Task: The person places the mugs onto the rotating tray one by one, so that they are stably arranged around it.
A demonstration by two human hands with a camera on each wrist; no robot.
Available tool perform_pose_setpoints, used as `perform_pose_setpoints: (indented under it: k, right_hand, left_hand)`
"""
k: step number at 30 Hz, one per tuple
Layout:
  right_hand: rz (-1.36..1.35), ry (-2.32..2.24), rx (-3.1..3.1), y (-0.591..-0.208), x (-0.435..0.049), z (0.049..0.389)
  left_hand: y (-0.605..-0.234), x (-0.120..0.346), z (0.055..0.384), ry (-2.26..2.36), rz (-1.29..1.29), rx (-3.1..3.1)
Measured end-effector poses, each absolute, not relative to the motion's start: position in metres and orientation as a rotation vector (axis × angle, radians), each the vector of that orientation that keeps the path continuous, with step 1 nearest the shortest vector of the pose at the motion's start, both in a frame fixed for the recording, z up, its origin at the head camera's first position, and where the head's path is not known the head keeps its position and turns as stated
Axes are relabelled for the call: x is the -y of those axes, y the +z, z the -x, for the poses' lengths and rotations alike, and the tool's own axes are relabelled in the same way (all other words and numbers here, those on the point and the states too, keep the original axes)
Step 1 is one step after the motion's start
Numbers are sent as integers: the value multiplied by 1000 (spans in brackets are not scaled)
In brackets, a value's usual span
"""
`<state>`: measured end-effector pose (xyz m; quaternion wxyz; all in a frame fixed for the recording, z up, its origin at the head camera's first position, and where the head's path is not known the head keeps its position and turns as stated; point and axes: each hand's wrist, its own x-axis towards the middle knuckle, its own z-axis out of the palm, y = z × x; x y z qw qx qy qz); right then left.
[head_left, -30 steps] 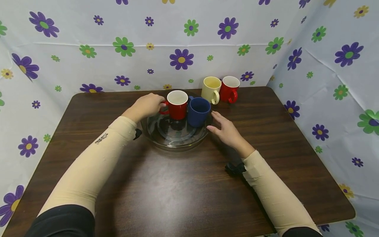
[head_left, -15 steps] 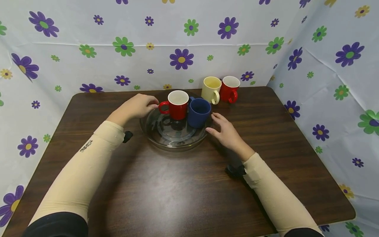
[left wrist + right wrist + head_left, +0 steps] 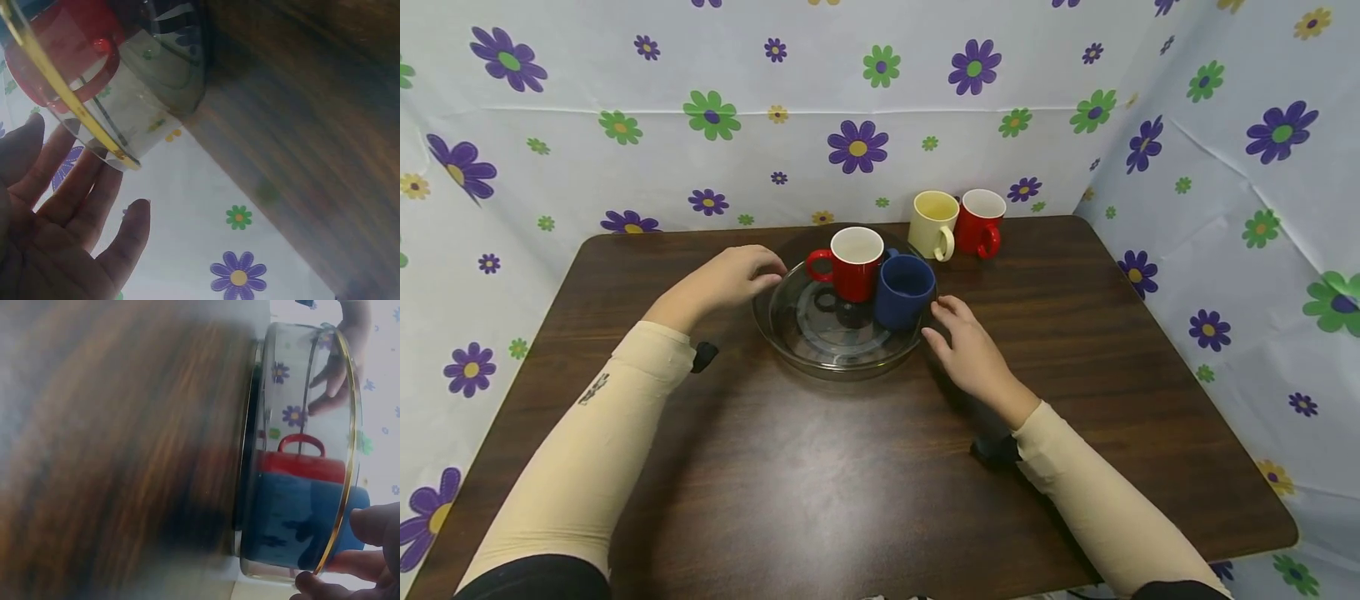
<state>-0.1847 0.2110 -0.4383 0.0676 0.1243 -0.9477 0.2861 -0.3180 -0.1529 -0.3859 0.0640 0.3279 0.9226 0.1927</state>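
A round clear glass bowl [image 3: 838, 360] with a gold-coloured rim sits on the table. Inside it a red mug [image 3: 856, 271] with white interior stands beside a blue mug [image 3: 904, 292], both upright. My left hand [image 3: 718, 283] is at the bowl's left rim, fingers loosely bent and holding nothing; the left wrist view has its fingers [image 3: 69, 194] beside the glass, near the red handle. At the right rim is my right hand [image 3: 973, 354], next to the blue mug. Its fingertips [image 3: 309, 584] meet the gold rim in the right wrist view, without a clear grip.
Behind the bowl to the right, a cream mug [image 3: 934, 225] and a second red mug [image 3: 982, 222] stand side by side. They are near the back edge of the dark wooden table [image 3: 820, 492]. A flowered cloth [image 3: 737, 67] hangs behind and at the right.
My left hand has let go of the red mug's handle and drawn back left to the bowl's rim. The red mug sits slightly farther right. My right hand has barely moved.
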Motion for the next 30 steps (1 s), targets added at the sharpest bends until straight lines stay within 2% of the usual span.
perform_pose_setpoints:
  k: [19,30]
  right_hand:
    - [-410,709,2853,-432,-202,170]
    - [-283,840,2792,-423,-202,187]
  left_hand:
    - [-397,173,310,663,-948,-2811]
    - [-405,175,310,718,-952,-2792]
